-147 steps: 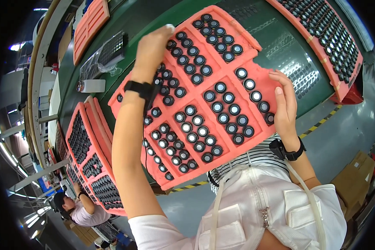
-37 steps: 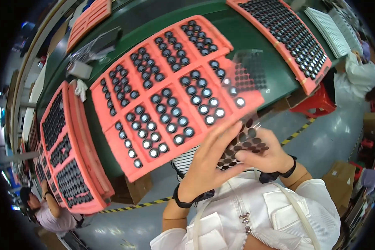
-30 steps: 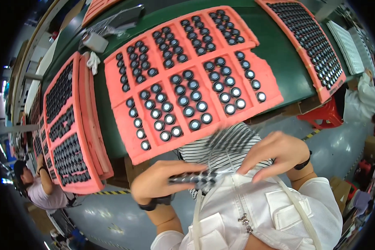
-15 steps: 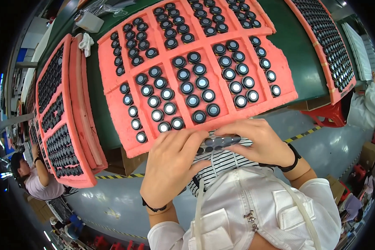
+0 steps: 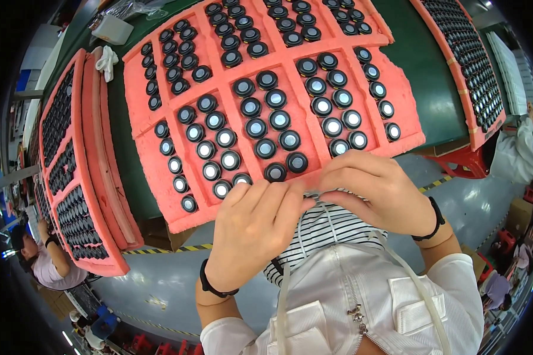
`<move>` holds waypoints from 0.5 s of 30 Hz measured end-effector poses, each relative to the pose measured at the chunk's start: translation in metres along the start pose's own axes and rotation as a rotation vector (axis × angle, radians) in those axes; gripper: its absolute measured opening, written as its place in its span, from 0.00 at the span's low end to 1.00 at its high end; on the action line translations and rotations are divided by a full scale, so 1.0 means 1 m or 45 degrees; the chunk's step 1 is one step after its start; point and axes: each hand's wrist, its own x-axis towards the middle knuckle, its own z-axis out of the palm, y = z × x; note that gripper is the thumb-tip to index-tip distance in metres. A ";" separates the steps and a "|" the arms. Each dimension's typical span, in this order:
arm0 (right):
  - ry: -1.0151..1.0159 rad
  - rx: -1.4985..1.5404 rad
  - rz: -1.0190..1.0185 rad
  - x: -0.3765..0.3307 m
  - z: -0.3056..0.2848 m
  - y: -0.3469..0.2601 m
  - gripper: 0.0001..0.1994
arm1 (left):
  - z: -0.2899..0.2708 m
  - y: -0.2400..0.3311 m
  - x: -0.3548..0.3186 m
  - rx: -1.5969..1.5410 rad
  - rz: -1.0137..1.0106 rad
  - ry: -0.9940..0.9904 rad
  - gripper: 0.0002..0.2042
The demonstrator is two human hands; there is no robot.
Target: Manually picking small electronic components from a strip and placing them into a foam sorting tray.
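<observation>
The pink tray [image 5: 405, 100] lies on the green table [image 5: 441, 109] just past my left hand [image 5: 251, 228] and right hand [image 5: 385, 195], both curled close together, but I can't tell what they hold or read any writing.

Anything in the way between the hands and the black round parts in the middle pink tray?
Nothing visible but the near rim of the pink tray: the left hand and right hand are at it, and the black round parts behind lie uncovered.
</observation>
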 end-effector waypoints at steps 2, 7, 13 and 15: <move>-0.108 -0.087 0.024 0.002 -0.002 0.001 0.15 | 0.002 -0.002 0.003 -0.011 0.014 0.002 0.18; -0.097 -0.099 0.072 0.006 -0.005 -0.006 0.12 | 0.008 -0.006 0.008 -0.055 0.025 -0.027 0.17; -0.261 0.062 0.293 0.010 -0.008 0.003 0.11 | 0.012 -0.002 0.010 -0.080 0.073 -0.127 0.16; -0.321 0.096 0.359 0.010 -0.008 0.003 0.11 | 0.013 0.004 0.009 -0.061 0.077 -0.118 0.15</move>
